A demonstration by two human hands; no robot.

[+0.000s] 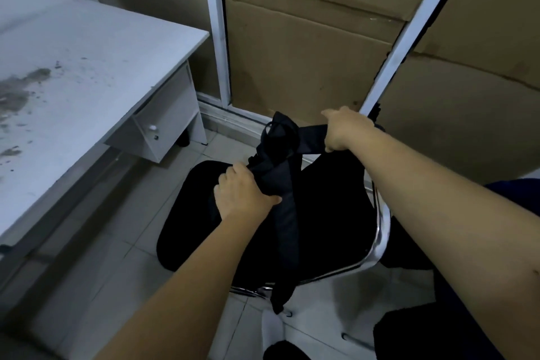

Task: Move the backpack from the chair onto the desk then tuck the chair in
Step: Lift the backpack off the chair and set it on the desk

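Note:
A black backpack (327, 213) rests on a black chair (187, 213) with a chrome frame, in the middle of the head view. My left hand (242, 196) grips one padded strap near the bag's top. My right hand (342, 131) holds the other strap, pulled up and taut to the right. A long strap end hangs down over the chair's near edge. The white desk (87, 67) stands to the left, its top stained with dark marks. Where bag ends and seat begins is hard to tell, both being black.
A drawer unit (166, 123) hangs under the desk's right end, close to the chair. Cardboard sheets (306, 52) behind white window frames fill the wall ahead. The floor is pale tile (117, 257). My dark trousers and shoe show at the bottom right.

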